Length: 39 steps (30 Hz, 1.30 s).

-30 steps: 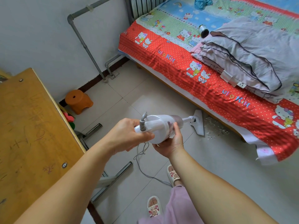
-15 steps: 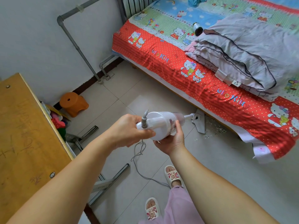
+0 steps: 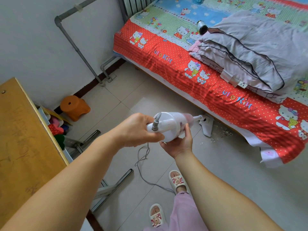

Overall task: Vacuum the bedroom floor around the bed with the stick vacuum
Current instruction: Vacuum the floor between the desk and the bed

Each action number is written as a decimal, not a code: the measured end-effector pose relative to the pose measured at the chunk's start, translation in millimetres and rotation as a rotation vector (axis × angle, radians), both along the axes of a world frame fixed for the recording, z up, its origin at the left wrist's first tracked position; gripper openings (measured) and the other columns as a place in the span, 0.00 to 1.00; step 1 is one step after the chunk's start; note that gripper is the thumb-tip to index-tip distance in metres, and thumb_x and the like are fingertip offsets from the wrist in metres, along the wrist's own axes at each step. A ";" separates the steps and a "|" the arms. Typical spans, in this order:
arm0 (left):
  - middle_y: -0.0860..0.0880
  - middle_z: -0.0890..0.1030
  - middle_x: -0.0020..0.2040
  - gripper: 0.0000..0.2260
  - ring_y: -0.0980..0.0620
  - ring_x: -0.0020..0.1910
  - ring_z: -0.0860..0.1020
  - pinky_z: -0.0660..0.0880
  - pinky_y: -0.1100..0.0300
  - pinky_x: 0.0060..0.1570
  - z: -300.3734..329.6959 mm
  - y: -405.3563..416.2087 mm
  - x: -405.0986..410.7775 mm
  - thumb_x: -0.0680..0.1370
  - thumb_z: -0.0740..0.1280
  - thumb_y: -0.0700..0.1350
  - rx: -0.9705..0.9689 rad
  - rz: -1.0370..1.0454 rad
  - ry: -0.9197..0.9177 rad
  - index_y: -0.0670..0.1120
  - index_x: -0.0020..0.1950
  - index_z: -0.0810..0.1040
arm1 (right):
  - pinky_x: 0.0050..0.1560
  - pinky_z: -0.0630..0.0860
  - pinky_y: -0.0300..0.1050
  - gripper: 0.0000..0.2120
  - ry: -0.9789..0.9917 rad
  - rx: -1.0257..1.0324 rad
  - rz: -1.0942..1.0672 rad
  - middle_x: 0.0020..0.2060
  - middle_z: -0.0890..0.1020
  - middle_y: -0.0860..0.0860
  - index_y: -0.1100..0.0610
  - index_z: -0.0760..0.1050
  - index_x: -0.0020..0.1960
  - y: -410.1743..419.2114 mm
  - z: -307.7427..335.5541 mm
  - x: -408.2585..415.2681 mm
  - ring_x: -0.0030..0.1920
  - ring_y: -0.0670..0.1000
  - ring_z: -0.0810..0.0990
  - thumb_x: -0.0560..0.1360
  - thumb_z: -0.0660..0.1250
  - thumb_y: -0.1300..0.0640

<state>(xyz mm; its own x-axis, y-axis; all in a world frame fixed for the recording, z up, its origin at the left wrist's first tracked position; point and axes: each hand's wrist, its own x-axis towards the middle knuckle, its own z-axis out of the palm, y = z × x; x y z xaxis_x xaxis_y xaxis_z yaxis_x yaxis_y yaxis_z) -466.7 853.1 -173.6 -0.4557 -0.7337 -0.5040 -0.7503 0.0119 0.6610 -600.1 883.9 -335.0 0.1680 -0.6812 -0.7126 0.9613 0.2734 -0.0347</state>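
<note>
A white stick vacuum (image 3: 173,125) points from my hands down toward the bed. My left hand (image 3: 135,129) grips its rear handle, where a grey cord (image 3: 145,164) leaves it. My right hand (image 3: 179,144) cups the motor body from below, fingers curled round it. The white floor head (image 3: 206,125) sits on the tiles at the bed's edge, beside scattered crumbs and dust (image 3: 223,133). The bed (image 3: 166,55) has a red cartoon sheet hanging over its side.
A wooden desk (image 3: 25,139) stands at the left with metal legs (image 3: 113,185) on the floor. An orange stool (image 3: 74,107) sits by the wall near grey pipes (image 3: 78,49). A folded grey quilt (image 3: 260,52) lies on the bed. My slippered feet (image 3: 177,180) stand beside the cord.
The vacuum head has slid a little left along the bed's edge and turned. My view has shifted right, so the desk takes less of the frame. Both hands keep their hold.
</note>
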 end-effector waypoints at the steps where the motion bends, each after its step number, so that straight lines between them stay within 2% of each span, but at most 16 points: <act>1: 0.48 0.73 0.28 0.08 0.54 0.22 0.68 0.68 0.61 0.25 0.0 -0.5 -1.2 0.72 0.71 0.45 -0.009 -0.006 -0.005 0.40 0.44 0.80 | 0.71 0.63 0.53 0.33 -0.005 -0.004 -0.006 0.68 0.73 0.59 0.54 0.68 0.70 0.1 -0.5 -1.1 0.68 0.60 0.70 0.73 0.57 0.35; 7: 0.49 0.74 0.29 0.09 0.58 0.20 0.68 0.68 0.63 0.24 -1.5 0.1 2.6 0.72 0.71 0.45 -0.053 -0.002 0.005 0.40 0.45 0.81 | 0.71 0.65 0.53 0.28 -0.008 0.012 -0.023 0.66 0.73 0.59 0.55 0.73 0.62 0.6 4.6 -1.6 0.67 0.60 0.71 0.74 0.58 0.36; 9: 0.52 0.73 0.25 0.05 0.58 0.19 0.68 0.68 0.63 0.23 -1.6 1.4 7.1 0.72 0.71 0.44 -0.060 0.029 0.029 0.43 0.40 0.80 | 0.68 0.68 0.52 0.29 0.005 0.037 -0.009 0.66 0.74 0.58 0.55 0.72 0.63 0.9 7.0 -0.4 0.67 0.59 0.72 0.73 0.59 0.35; 12: 0.53 0.71 0.21 0.08 0.58 0.17 0.66 0.66 0.65 0.21 -2.6 4.4 13.6 0.73 0.71 0.43 -0.058 0.093 0.069 0.49 0.34 0.76 | 0.69 0.67 0.50 0.29 0.035 0.091 0.027 0.66 0.75 0.56 0.55 0.73 0.62 3.6 8.7 2.0 0.67 0.57 0.72 0.71 0.61 0.34; 15: 0.49 0.71 0.24 0.07 0.57 0.18 0.66 0.65 0.64 0.21 -4.7 8.3 18.0 0.73 0.71 0.42 -0.027 0.114 0.086 0.47 0.35 0.76 | 0.69 0.67 0.49 0.29 0.054 0.118 0.040 0.65 0.75 0.56 0.55 0.73 0.61 9.5 9.6 4.7 0.67 0.56 0.73 0.71 0.61 0.34; 19: 0.50 0.71 0.24 0.03 0.57 0.18 0.65 0.64 0.64 0.21 -8.7 13.7 16.7 0.73 0.71 0.42 -0.005 0.118 0.099 0.43 0.41 0.79 | 0.64 0.71 0.49 0.33 0.062 0.130 0.038 0.64 0.75 0.56 0.55 0.71 0.66 13.5 7.3 3.5 0.66 0.57 0.73 0.71 0.61 0.34; 24: 0.51 0.71 0.23 0.05 0.59 0.17 0.65 0.64 0.65 0.21 -10.7 15.1 7.4 0.73 0.71 0.42 -0.005 0.106 0.112 0.46 0.37 0.78 | 0.67 0.69 0.50 0.34 0.063 0.133 0.026 0.64 0.76 0.56 0.54 0.71 0.67 13.7 -0.5 -3.7 0.65 0.57 0.74 0.70 0.62 0.33; 28: 0.51 0.70 0.24 0.07 0.59 0.17 0.65 0.64 0.65 0.21 -13.2 13.8 1.2 0.72 0.71 0.42 -0.019 0.110 0.103 0.47 0.35 0.77 | 0.67 0.69 0.49 0.34 0.069 0.144 0.027 0.63 0.77 0.55 0.53 0.71 0.67 12.0 -4.4 -9.5 0.64 0.57 0.75 0.69 0.62 0.33; 32: 0.49 0.70 0.24 0.04 0.58 0.17 0.65 0.63 0.66 0.21 -16.9 13.6 -0.6 0.73 0.70 0.42 0.005 0.137 0.118 0.43 0.41 0.79 | 0.67 0.70 0.51 0.34 0.086 0.174 0.041 0.62 0.78 0.55 0.53 0.72 0.66 9.4 -8.8 -12.9 0.63 0.58 0.76 0.68 0.64 0.33; 36: 0.50 0.70 0.21 0.04 0.54 0.19 0.65 0.64 0.64 0.22 -27.3 16.2 -0.8 0.74 0.69 0.42 0.068 0.219 0.158 0.45 0.39 0.77 | 0.64 0.73 0.52 0.32 0.132 0.267 0.067 0.58 0.81 0.55 0.53 0.74 0.63 7.4 -7.4 -19.1 0.59 0.58 0.79 0.65 0.69 0.35; 39: 0.50 0.70 0.20 0.04 0.53 0.19 0.65 0.65 0.62 0.24 -39.9 21.2 -2.4 0.74 0.70 0.43 0.103 0.297 0.176 0.43 0.42 0.78 | 0.62 0.75 0.53 0.32 0.171 0.350 0.097 0.56 0.82 0.55 0.53 0.75 0.61 8.9 -4.5 -26.5 0.57 0.58 0.80 0.64 0.72 0.36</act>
